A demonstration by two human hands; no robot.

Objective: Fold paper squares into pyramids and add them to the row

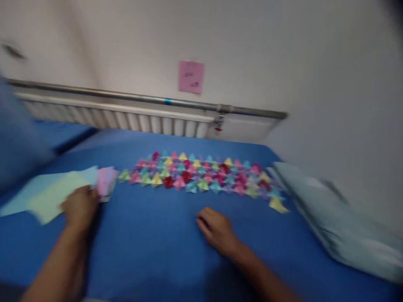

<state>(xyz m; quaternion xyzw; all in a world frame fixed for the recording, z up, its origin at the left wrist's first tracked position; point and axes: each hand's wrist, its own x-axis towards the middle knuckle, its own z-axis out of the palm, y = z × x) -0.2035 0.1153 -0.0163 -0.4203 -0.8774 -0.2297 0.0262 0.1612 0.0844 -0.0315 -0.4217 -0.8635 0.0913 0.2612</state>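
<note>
Since blur intrudes, I cannot tell whether the left hand (81, 205) grips or touches the paper sheets (52, 193) at far left; the right hand (218, 230), lower centre, is curled closed, palm hidden. Blue cloth (147, 243) leaves room between them. Folded papers (203, 184) cross mid-frame; a pale package (346, 222) runs off the right edge.

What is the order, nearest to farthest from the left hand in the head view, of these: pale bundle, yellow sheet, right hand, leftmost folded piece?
1. Yellow sheet: right at the left hand, spreading leftward.
2. Leftmost folded piece: a little to the right.
3. Right hand: farther right, near the middle.
4. Pale bundle: far right side.
</note>
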